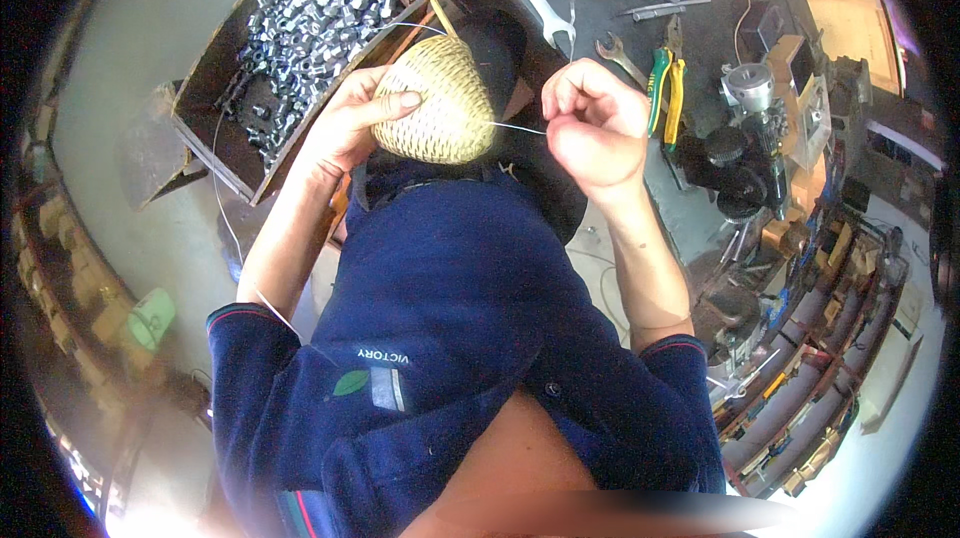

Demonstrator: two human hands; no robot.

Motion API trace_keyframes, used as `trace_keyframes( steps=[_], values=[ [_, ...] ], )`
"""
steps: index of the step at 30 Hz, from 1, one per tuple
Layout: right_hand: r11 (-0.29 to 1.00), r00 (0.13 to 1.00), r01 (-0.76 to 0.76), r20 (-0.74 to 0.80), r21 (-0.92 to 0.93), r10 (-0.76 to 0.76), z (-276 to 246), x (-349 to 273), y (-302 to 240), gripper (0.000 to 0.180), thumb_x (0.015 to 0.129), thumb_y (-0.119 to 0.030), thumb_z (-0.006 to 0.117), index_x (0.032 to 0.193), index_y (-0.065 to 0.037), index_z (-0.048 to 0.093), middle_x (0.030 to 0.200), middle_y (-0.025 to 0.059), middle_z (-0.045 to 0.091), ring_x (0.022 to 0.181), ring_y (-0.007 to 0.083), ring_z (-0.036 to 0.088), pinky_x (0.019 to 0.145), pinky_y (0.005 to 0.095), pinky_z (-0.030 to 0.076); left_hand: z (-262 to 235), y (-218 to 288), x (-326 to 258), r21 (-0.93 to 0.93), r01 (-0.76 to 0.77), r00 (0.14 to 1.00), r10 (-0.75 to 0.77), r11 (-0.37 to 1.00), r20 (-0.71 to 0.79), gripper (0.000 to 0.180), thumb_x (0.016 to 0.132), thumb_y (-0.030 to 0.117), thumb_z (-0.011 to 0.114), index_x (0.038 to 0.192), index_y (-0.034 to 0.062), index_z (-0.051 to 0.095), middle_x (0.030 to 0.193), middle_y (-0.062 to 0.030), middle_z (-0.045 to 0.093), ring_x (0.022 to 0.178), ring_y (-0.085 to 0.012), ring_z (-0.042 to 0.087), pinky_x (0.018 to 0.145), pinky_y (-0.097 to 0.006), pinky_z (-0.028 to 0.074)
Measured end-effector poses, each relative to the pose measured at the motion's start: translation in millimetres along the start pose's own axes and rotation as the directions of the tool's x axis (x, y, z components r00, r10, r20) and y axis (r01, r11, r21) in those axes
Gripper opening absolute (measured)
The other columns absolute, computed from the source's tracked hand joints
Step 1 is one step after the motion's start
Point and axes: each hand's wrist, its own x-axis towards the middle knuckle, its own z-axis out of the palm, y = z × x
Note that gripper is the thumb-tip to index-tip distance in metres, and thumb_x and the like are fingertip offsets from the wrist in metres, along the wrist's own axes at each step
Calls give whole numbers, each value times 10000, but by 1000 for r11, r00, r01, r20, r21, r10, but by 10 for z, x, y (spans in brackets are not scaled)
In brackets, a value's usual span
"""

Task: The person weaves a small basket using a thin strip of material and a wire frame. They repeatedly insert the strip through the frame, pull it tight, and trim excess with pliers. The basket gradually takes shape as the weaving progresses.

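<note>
Basket (440, 103), small, woven, likely light and stiff; held before chest, left hand (350, 118) cupping its side. Right hand (595, 123) pinches thin thread (520, 128) taut. Grip by the rim.

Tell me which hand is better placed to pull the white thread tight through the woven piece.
Probably the right hand: its fingers already pinch the white thread where it leaves the woven straw piece. The left hand is busy cupping and steadying that piece, thumb across its front.
</note>
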Motion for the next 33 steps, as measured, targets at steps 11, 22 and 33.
trace_keyframes(
  steps=[11, 22, 33],
  values=[
    [791, 989, 51, 142, -610, 45, 34, -44, -127, 227, 577, -116, 617, 642, -14, 425, 584, 45, 417, 510, 147, 405, 477, 304, 315, 92, 9, 32, 34, -18, 1000, 18, 999, -10, 383, 788, 95, 698, 1115, -63, 579, 994, -116, 667, 867, -153, 645, 833, -280, 506],
    [743, 963, 65, 237, -666, 128, 34, -150, -81, 216, 556, -100, 574, 668, -31, 402, 581, 80, 409, 516, 207, 393, 493, 310, 331, 67, -4, 80, 24, 22, 1000, -23, 999, 9, 381, 782, 95, 697, 1108, -63, 579, 997, -125, 668, 879, -165, 648, 845, -289, 502],
    [752, 944, 65, 285, -656, 168, -115, -144, -10, 200, 563, -188, 605, 600, -57, 458, 526, 109, 438, 512, 287, 482, 486, 374, 346, 48, -2, 140, 38, 9, 999, -11, 999, 48, 403, 781, 105, 703, 1122, -65, 573, 1014, -121, 666, 884, -157, 646, 845, -281, 497]
  ],
)
